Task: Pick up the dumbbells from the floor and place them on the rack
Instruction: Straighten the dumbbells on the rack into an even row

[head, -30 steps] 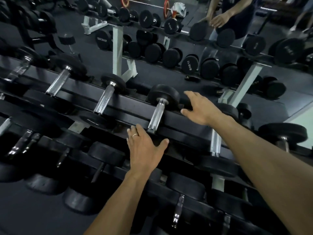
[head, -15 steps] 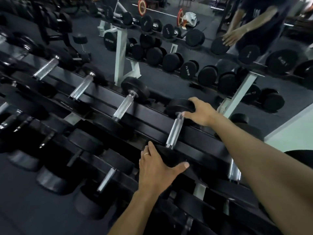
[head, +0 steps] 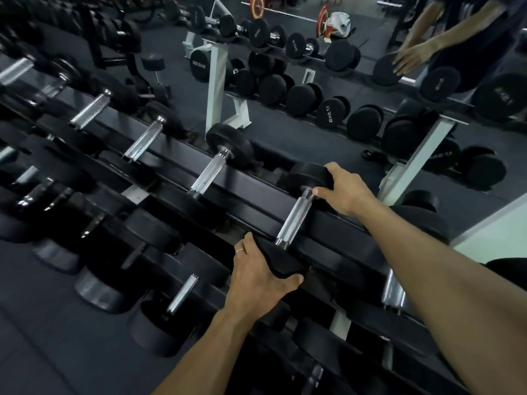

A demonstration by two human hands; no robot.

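Observation:
A black dumbbell with a knurled chrome handle (head: 293, 220) lies across the top tier of the black rack (head: 245, 195). My right hand (head: 346, 189) cups its far head, fingers over the top and thumb by the handle's collar. My left hand (head: 258, 273) wraps the near head from below, thumb on its right side. Another dumbbell (head: 212, 172) rests to the left on the same tier, and several more continue along it.
Lower tiers hold several dumbbells (head: 179, 295) below my left arm. A mirror behind the rack reflects a white-framed rack (head: 216, 81), a barbell with red plates (head: 288, 12) and a person's hands (head: 410, 57). Dark rubber floor (head: 42, 337) lies at lower left.
Both hands have closed onto the dumbbell's two heads: the right hand moved onto the far head, the left gripped the near one. The view shifted right along the rack.

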